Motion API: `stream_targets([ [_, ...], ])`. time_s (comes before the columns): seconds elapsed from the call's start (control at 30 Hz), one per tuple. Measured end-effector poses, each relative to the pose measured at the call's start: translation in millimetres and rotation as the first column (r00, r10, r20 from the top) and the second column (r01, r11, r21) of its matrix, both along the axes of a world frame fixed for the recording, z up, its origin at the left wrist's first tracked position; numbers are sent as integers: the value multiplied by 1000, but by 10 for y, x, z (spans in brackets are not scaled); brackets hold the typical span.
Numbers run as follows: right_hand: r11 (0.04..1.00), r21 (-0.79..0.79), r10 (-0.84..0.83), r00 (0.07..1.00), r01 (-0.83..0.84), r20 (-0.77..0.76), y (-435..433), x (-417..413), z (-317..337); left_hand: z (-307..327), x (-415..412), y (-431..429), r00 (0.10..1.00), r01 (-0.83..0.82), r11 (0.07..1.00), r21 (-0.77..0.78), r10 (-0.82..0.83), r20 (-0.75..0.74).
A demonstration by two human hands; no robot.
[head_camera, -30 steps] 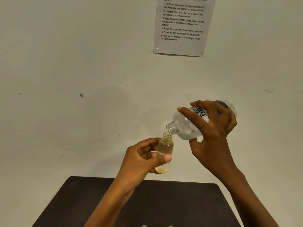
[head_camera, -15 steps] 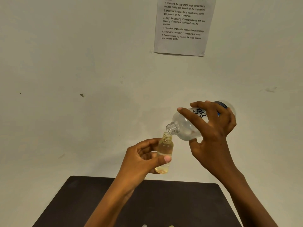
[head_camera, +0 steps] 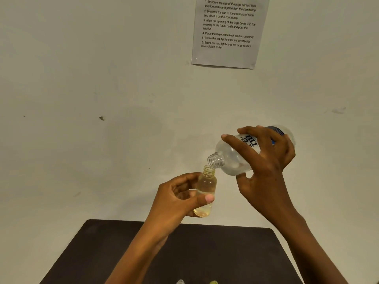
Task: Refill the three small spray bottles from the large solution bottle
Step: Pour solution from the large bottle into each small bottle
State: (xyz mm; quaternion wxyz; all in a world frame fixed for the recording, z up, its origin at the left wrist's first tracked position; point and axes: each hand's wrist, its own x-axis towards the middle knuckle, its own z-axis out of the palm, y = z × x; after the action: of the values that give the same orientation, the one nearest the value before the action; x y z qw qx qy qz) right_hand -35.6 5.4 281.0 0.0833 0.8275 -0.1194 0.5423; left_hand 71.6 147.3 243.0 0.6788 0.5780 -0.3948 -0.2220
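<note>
left hand point(head_camera: 175, 199): bare, slim fingers | left thumbnail point(head_camera: 209, 198): short, rounded | right hand point(head_camera: 264, 169): bare, long fingers | left forearm point(head_camera: 139, 257) and right forearm point(head_camera: 307, 242): bare to the frame's bottom

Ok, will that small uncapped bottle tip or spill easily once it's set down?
The small clear yellowish bottle is narrow for its height, so probably tippy. Its neck is uncapped, so a knock would likely spill. The left hand holds it between thumb and fingers, so it is probably light.

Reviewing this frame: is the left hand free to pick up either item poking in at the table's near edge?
Probably not: the left hand grips the small bottle under the mouth of the large bottle. The path down to the items looks unobstructed.
</note>
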Motion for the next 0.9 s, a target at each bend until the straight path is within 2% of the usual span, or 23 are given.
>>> stream_targets([
  [0.9, 1000, 2, -16, 1000, 16, 0, 13, 1, 19, 13, -2, -9, 1000, 4, 1000, -10, -4, 8],
])
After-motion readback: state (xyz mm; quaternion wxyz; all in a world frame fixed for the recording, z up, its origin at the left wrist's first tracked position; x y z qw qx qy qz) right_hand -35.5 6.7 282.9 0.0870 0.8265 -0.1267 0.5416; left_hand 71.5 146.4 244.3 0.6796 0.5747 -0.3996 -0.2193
